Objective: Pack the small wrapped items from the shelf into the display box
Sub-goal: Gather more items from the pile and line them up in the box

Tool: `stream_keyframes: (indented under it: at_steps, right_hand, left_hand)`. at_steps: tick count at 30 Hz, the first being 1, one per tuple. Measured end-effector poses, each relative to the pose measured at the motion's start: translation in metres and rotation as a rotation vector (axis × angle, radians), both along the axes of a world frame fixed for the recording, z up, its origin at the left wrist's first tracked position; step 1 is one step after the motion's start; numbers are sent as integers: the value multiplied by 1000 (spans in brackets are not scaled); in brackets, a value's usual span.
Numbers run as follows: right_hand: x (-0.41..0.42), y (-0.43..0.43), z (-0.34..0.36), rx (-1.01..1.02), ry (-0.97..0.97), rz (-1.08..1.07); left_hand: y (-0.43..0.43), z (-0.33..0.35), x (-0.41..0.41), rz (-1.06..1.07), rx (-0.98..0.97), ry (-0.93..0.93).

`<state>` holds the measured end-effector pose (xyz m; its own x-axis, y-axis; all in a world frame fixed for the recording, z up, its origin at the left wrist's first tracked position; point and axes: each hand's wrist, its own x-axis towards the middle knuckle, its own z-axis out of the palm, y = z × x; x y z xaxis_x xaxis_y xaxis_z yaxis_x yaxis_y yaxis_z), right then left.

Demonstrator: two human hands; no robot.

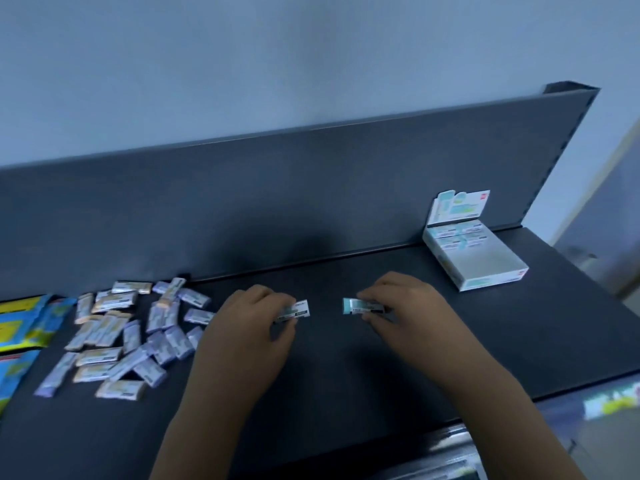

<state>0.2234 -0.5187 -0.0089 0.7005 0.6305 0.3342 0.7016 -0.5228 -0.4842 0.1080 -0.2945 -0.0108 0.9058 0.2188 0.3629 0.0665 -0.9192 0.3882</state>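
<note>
Dark grey metal forms the shelf [346, 382] and the upright back panel [277, 202] behind it. The white display box [491, 283] sits near the shelf's back right corner, its printed lid flap standing up against the panel. A layer of teal-labelled pieces shows in the opening at the back of the box. The view is too soft to tell whether more room is left there.

At mid-shelf both hands are busy. The left hand [249, 323] has its fingers curled over a small wrapped item [299, 309] with a white label, pinching it just above the surface. The right hand [405, 306] pinches a second wrapped item [351, 305], its teal end sticking out toward the other hand. The two pieces are near each other but apart, and both are well short of the box.

Toward the shelf's left edge lies a loose pile of wrapped items [131, 334], lilac and pale orange, several overlapping. Blue-and-yellow packets [24, 323] lie at the very left edge, partly cut off by the view.

By this evidence the packing is under way but far from finished. Some pieces are in the box, two are in hand, and the large pile has yet to be moved. Whether that pile is meant for this same box is uncertain, since its colours differ from the teal ones.
</note>
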Motion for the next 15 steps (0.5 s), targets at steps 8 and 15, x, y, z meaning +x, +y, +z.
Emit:
stream_keyframes:
  at_steps: [8, 15]
  right_hand:
    - [30, -42, 5, 6, -13, -31]
    - [47, -60, 9, 64, -54, -85]
  left_hand:
    - [-49, 5, 32, -22, -22, -27]
    - [-70, 8, 67, -99, -65, -35]
